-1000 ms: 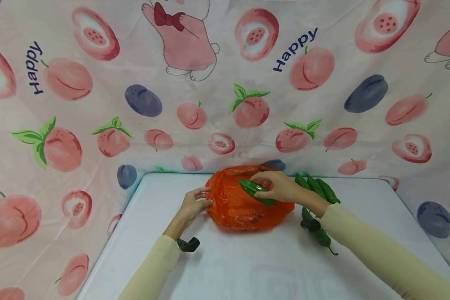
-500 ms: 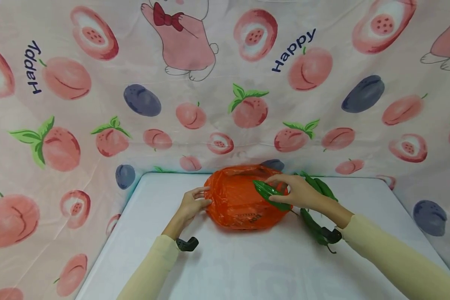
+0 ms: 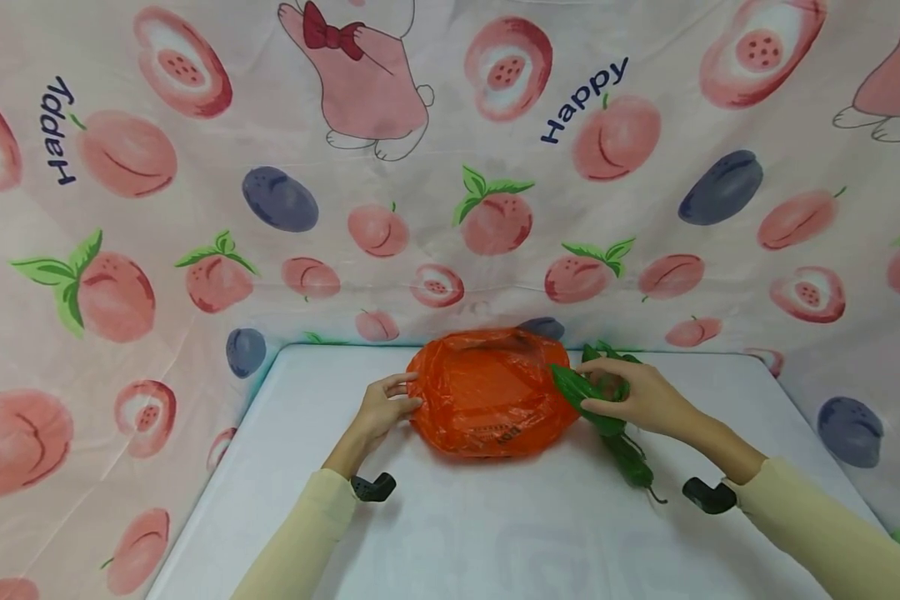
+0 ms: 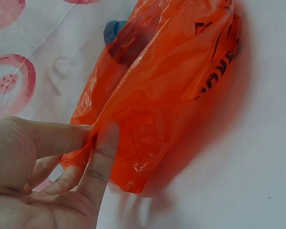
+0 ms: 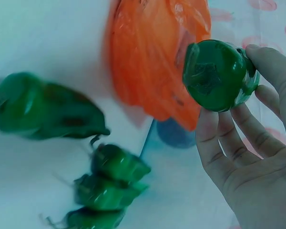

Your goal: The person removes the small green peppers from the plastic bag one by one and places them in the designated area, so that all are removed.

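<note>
An orange plastic bag [image 3: 487, 392] lies on the white table, its mouth edge pinched between the thumb and fingers of my left hand [image 3: 378, 408], as the left wrist view shows. My right hand [image 3: 656, 398] grips a long green pepper [image 3: 568, 385] just off the bag's right side. Seen end-on in the right wrist view, this pepper [image 5: 214, 76] sits between thumb and fingertips. Below the right hand another green pepper [image 3: 630, 460] rests on the table, its stem toward me. Several more green peppers [image 5: 112, 179] lie side by side behind, partly hidden by the right hand in the head view.
The white table [image 3: 450, 525] ends at a back edge against a hanging cloth [image 3: 390, 275] printed with peaches. A second printed cloth stands along the left side. Black wrist mounts [image 3: 373, 487] hang under both wrists.
My right hand has moved to the right with the green pepper, from in front of the bag to over the peppers beside it. The left hand has stayed at the bag.
</note>
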Demonstrator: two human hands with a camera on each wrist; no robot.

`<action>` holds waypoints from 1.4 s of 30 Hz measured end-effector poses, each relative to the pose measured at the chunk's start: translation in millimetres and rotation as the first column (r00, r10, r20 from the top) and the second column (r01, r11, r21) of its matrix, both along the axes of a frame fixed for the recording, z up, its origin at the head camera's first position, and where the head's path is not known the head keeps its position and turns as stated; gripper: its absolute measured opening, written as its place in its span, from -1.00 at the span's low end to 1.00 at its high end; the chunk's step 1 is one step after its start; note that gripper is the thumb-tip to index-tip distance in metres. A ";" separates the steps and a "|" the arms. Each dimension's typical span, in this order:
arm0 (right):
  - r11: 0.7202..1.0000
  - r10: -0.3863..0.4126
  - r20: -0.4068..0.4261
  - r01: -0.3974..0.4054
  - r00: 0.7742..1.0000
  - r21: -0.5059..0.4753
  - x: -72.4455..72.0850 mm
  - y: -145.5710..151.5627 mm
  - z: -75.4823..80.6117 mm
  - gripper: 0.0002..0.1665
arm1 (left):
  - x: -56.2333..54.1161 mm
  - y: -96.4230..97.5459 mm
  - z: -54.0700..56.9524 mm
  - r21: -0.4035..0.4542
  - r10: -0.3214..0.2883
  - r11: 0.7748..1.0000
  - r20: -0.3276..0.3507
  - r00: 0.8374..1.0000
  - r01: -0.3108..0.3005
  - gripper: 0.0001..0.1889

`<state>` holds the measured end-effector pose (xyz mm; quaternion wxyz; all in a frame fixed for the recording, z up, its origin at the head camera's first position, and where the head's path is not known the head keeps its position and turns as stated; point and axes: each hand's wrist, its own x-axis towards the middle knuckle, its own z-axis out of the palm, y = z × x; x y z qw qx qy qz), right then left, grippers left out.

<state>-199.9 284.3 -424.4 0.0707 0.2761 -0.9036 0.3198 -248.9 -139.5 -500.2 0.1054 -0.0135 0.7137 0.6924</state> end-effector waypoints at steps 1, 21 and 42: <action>1.000 -0.006 -0.005 0.006 1.000 -0.002 2.0 3.9 -0.4 -0.45 | -0.2 0.0 -0.1 0.001 0.000 1.000 0.000 1.000 0.000 -0.48; 0.975 -0.220 0.064 0.222 0.973 -0.021 42.9 65.3 -20.6 -0.41 | 0.4 2.1 -4.1 0.023 0.013 1.000 0.023 1.000 -0.014 -0.48; 0.912 -0.387 0.263 0.409 0.884 -0.031 60.3 95.4 -63.8 -0.32 | 0.4 -2.5 -1.0 0.031 0.011 0.999 0.039 0.999 -0.012 -0.48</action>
